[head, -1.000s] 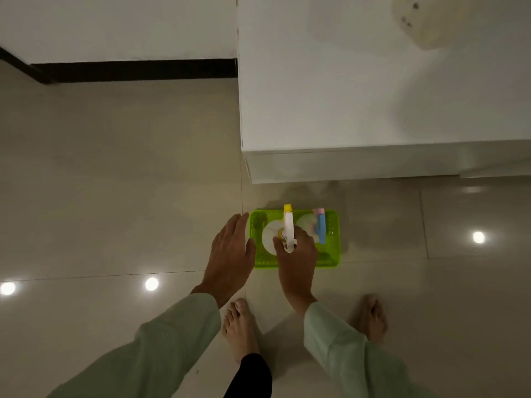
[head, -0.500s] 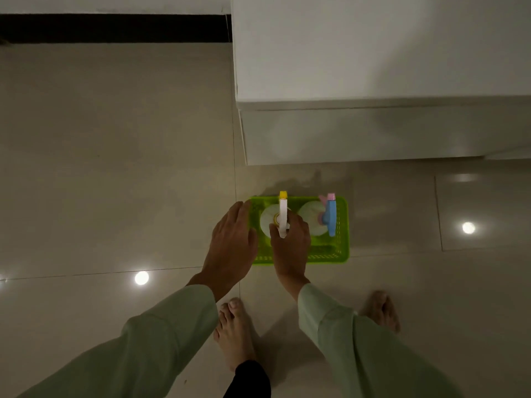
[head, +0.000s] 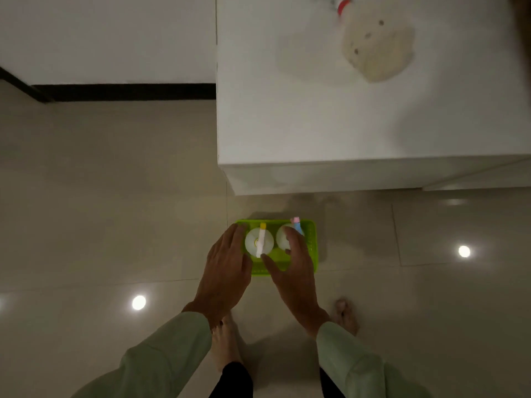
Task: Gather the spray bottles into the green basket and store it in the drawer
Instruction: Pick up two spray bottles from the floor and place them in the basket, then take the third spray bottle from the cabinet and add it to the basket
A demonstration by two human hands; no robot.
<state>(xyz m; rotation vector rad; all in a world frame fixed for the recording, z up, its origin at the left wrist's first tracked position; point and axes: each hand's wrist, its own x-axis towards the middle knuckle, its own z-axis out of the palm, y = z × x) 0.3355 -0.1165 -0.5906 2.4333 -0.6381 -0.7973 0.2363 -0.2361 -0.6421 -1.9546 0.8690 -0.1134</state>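
Head view is showing a person standing barefoot on the pale tiled floor [head: 115, 225], bending over a green basket [head: 311, 248] that is sitting on the floor just in front of a white cabinet [head: 316, 110]. Two spray bottles are standing upright inside the basket: one with a yellow-tipped nozzle [head: 259, 241] on the left and one with a pink and blue nozzle [head: 296, 225] on the right. What is changing is the right hand [head: 293, 271]: half a second ago it was closed around the yellow-tipped bottle, and now it is letting go and spreading, fingers apart, sliding across toward the right side of the basket and partly covering the second bottle. The left hand [head: 227, 271] is staying flat and open against the basket's left edge, gripping nothing that I can see. That looks to me like the gathering part is finishing, with both visible bottles already in the basket, and the hands are setting up on either side to lift it. Whether the fingers are touching the rim yet is hard to tell in this dim light. No drawer is showing open, so storing is yet to come. On the cabinet top a pale, blurred object [head: 376, 50] is lying, too smeared to name.
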